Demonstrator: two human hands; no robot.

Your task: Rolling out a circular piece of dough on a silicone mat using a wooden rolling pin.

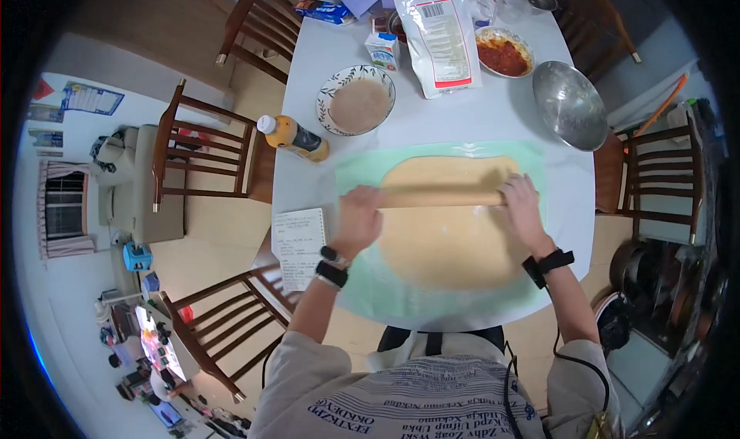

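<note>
A wooden rolling pin (442, 199) lies crosswise over a wide sheet of pale yellow dough (451, 248). My left hand (361, 213) grips the pin's left end, and my right hand (519, 199) is around its right end. Beneath the dough a light green mat (361, 286) covers the front of the table. The dough has a rounded outline and reaches close to the mat's right side. Both hands look slightly blurred, and their palms are hidden from above.
A spiral notebook with handwriting (300, 245) lies left of the mat. Behind it stands an orange-drink bottle (295, 138). Farther back are a bowl of brownish liquid (358, 105), a milk carton (383, 51), a white pouch (442, 40), a bowl of red sauce (503, 54) and a metal bowl (569, 105).
</note>
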